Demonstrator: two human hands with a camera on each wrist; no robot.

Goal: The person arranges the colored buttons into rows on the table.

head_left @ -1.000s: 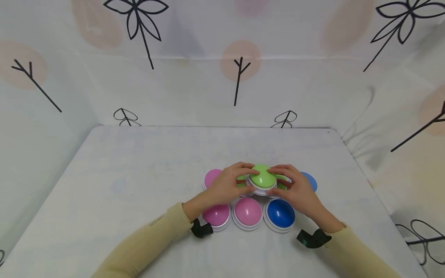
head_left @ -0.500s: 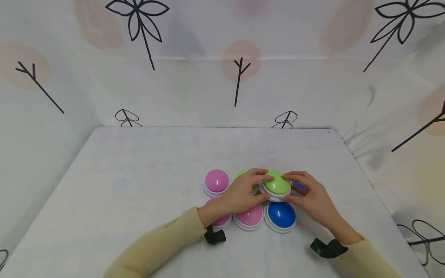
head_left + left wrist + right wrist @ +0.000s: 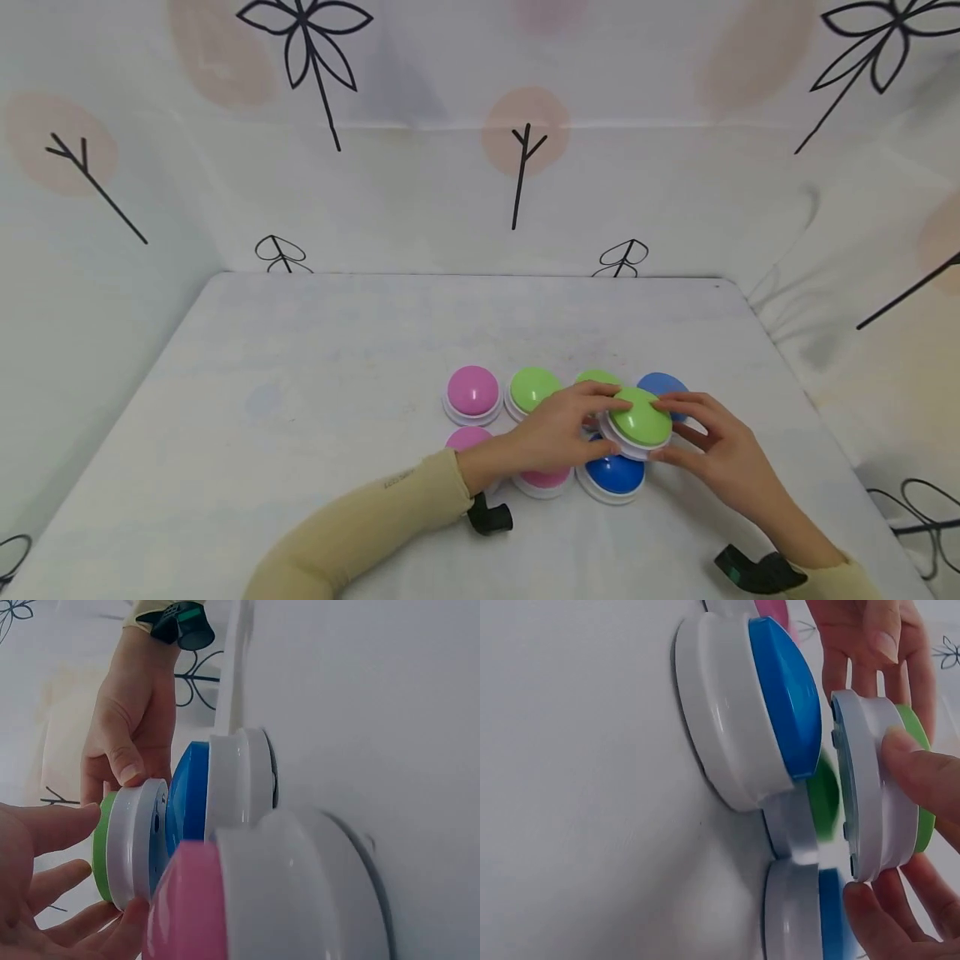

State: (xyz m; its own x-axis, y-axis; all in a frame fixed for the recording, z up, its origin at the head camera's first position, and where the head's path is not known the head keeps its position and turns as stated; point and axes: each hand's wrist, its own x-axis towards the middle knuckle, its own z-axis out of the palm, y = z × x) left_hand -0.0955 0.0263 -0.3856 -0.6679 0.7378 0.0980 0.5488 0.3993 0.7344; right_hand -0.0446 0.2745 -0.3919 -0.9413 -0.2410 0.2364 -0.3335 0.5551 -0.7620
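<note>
A green dome push button [image 3: 642,418] on a white round base is held up between both hands, above the front blue button [image 3: 617,475]. My left hand [image 3: 564,427] grips its left side, thumb low and fingers over the dome's edge. From the right, my right hand [image 3: 723,450] holds it the same way. In the right wrist view the underside of the held button [image 3: 881,787] is apart from the blue button [image 3: 786,697] beneath. Behind it are a partly hidden green button [image 3: 597,379] and a lighter blue button [image 3: 663,385].
Further left stand a magenta button [image 3: 472,390] and a green button [image 3: 534,388]. In front, a pink button [image 3: 546,479] and another pink button [image 3: 468,437] are partly covered by my left arm. All stand on a white table [image 3: 322,375] with patterned cloth behind.
Both hands have carried the green button to the right and nearer, from over the back row to over the front blue button. Back-row buttons on the left have come into sight.
</note>
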